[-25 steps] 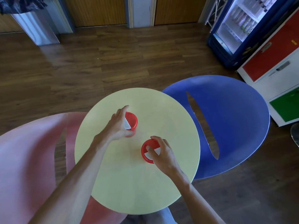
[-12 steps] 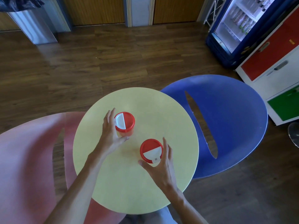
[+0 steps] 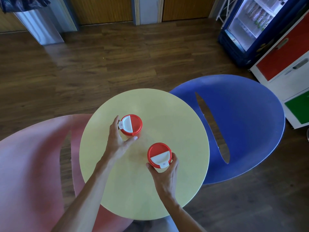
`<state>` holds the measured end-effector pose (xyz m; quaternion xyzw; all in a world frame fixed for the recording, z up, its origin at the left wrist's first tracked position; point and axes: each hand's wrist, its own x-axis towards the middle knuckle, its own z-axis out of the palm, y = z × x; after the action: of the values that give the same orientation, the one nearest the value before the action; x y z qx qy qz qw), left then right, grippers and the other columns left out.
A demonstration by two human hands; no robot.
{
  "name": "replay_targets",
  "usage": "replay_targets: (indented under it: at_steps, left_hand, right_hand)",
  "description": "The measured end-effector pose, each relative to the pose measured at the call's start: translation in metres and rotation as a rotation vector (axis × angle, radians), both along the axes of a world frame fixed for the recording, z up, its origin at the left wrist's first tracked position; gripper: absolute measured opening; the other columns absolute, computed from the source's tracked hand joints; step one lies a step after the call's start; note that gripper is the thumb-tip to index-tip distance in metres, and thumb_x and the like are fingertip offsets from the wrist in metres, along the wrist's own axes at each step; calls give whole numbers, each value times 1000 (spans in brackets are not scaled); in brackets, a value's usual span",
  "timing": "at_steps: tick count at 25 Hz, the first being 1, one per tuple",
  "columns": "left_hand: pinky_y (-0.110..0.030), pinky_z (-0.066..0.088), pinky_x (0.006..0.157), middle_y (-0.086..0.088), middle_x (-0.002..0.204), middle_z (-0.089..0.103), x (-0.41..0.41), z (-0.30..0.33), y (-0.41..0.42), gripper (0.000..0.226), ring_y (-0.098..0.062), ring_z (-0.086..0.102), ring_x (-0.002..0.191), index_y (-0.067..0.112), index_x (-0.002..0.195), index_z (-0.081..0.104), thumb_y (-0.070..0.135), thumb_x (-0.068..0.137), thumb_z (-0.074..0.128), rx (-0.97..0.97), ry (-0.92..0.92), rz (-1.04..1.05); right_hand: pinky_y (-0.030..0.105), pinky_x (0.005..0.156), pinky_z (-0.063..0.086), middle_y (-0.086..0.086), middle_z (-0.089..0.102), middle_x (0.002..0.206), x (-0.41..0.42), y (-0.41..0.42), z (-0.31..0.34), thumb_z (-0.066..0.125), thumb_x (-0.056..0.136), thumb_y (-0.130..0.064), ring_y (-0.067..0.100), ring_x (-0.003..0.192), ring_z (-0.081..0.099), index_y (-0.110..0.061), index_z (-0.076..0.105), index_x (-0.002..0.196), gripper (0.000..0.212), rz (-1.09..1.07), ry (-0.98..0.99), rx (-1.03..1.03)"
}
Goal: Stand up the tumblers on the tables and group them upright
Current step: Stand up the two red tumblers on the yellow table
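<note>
**Red-lidded tumblers upright on a yellow round table, one in each hand**

Red lids face the camera, since both tumblers stand upright on the pale yellow round table (image 3: pixel 150 104). The left hand (image 3: pixel 117 139) reaches in from the lower left, its fingers and thumb wrapped round the side of the left tumbler (image 3: pixel 131 125); the thumb tip shows just below the lid. The right hand (image 3: pixel 165 173) comes up from the lower right and grips the right tumbler (image 3: pixel 159 154) from the near side, thumb on its left and fingers curled round its right.

Each tumbler carries a red lid with a white flip spout, and both lids are closed, so any contents are hidden. The two tumblers stand near each other but apart, the left one farther from the person.

A pink chair (image 3: pixel 33 164) sits to the left of the table and a blue chair (image 3: pixel 242 131) to the right. Dark wooden flooring (image 3: pixel 117 56) runs beyond, with a metal bin (image 3: pixel 40 25) at the far left, a glass-door drinks fridge (image 3: pixel 250 22) at the far right, and a cabinet with red and green panels (image 3: pixel 287 67) beside it.
</note>
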<state>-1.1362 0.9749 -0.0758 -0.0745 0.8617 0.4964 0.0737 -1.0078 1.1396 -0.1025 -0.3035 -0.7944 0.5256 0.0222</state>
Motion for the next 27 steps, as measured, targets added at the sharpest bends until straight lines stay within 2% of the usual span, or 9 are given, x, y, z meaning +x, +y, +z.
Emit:
replay_targets:
  at_steps: [3, 8, 12, 15, 17, 19, 21, 24, 27]
  left_hand:
    - [-46, 42, 105, 4, 136, 32, -1, -1, 3, 106, -9, 38, 120, 25, 148, 20, 26, 66, 87, -17, 41, -6]
    - [-45, 47, 99, -2, 137, 32, -1, -4, 4, 104, -5, 38, 117, 30, 146, 23, 26, 64, 87, -31, 71, -25]
    - [-44, 47, 98, -1, 133, 33, -4, -4, 1, 107, 8, 37, 110, 24, 148, 23, 22, 63, 88, -41, 61, -48]
    - [-42, 47, 98, 1, 127, 34, -5, -5, 2, 107, 0, 37, 108, 23, 148, 23, 22, 63, 89, -40, 63, -48]
    - [-40, 46, 97, 3, 127, 35, -4, -7, 2, 107, -2, 37, 110, 22, 148, 24, 22, 63, 89, -36, 74, -48]
    - [-34, 44, 97, 4, 129, 36, -3, -8, 4, 107, -2, 37, 111, 21, 148, 24, 22, 62, 89, -33, 94, -32]
    - [-28, 39, 97, 2, 134, 37, -2, -9, 7, 109, -3, 38, 113, 20, 148, 23, 23, 62, 90, -8, 101, 1]
    - [-25, 34, 101, 1, 142, 38, -3, -12, 8, 109, -9, 41, 123, 19, 148, 23, 25, 62, 90, 25, 97, 43]
    - [-35, 44, 103, 4, 138, 41, -4, -14, 9, 101, -9, 43, 121, 20, 142, 30, 27, 62, 89, 13, 104, 75]
  right_hand:
    - [20, 83, 45, -11, 46, 119, -4, 3, -4, 94, 57, -35, 10, 110, 48, -25, 39, 132, 93, 6, 17, 16]
    - [31, 96, 52, -12, 53, 134, -7, 20, -12, 90, 68, -31, 10, 121, 52, -29, 39, 140, 89, 167, 45, -54]
    - [15, 99, 44, -33, 44, 137, -27, 64, 0, 85, 73, -38, -8, 127, 46, -59, 26, 134, 87, 498, -49, -71]
    - [8, 105, 38, -28, 31, 148, -28, 77, -1, 84, 74, -41, -20, 132, 31, -54, 14, 145, 100, 600, -28, -26]
    - [11, 103, 41, -25, 29, 146, -19, 63, -7, 86, 66, -49, -15, 132, 32, -48, 15, 147, 108, 522, -31, -32]
    - [32, 106, 46, -31, 31, 136, -6, 36, -15, 88, 56, -56, 3, 132, 40, -39, 22, 146, 113, 332, -23, -58]
    - [41, 107, 45, -35, 31, 132, -1, 9, -18, 89, 51, -58, 15, 130, 42, -37, 23, 145, 116, 128, -3, -123]
    - [37, 107, 42, -13, 39, 136, -12, -12, -14, 94, 57, -40, 16, 130, 42, -30, 27, 145, 111, -41, 25, -165]
    - [32, 97, 47, -4, 51, 133, -24, -7, -15, 93, 64, -24, 20, 122, 52, -22, 38, 139, 93, -75, 37, -144]
